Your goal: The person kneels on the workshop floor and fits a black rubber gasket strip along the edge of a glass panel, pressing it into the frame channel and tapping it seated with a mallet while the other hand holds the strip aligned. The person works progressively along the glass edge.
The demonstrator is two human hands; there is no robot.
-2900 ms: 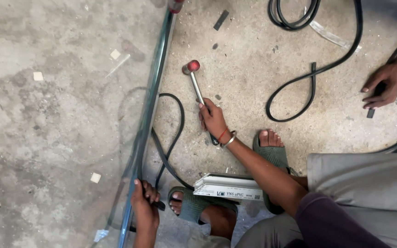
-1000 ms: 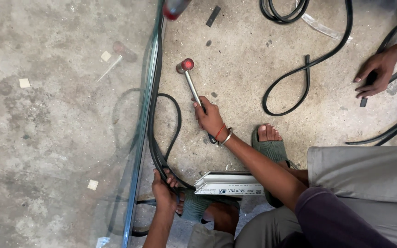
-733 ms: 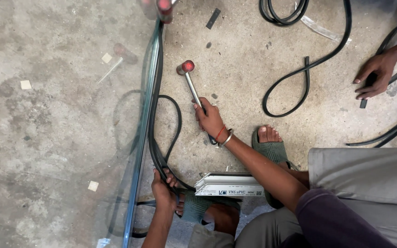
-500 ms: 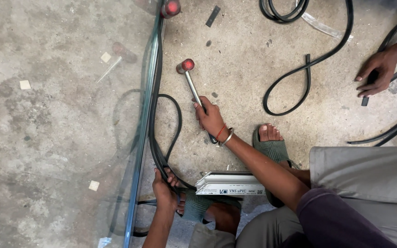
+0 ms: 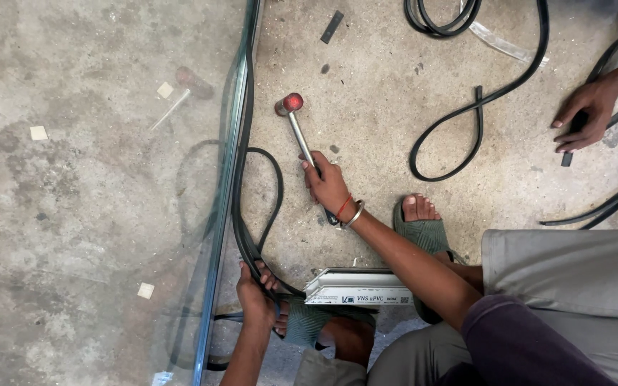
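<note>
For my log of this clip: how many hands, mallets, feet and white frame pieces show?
Hands: 3 (left hand, right hand, another person's hand)
Mallet: 1
Feet in sandals: 2 (one, other)
White frame piece: 1
Total: 7

floor (image 5: 80, 214): rough, matt concrete, stained in patches
glass pane (image 5: 212, 236): smooth, glossy, a greenish edge is seen
gasket strip (image 5: 241, 207): black rubber, matt
mallet (image 5: 298, 132): shiny metal shaft, red rubber face
frame piece (image 5: 359, 288): white plastic, smooth
sandal (image 5: 423, 232): green woven cloth
</note>
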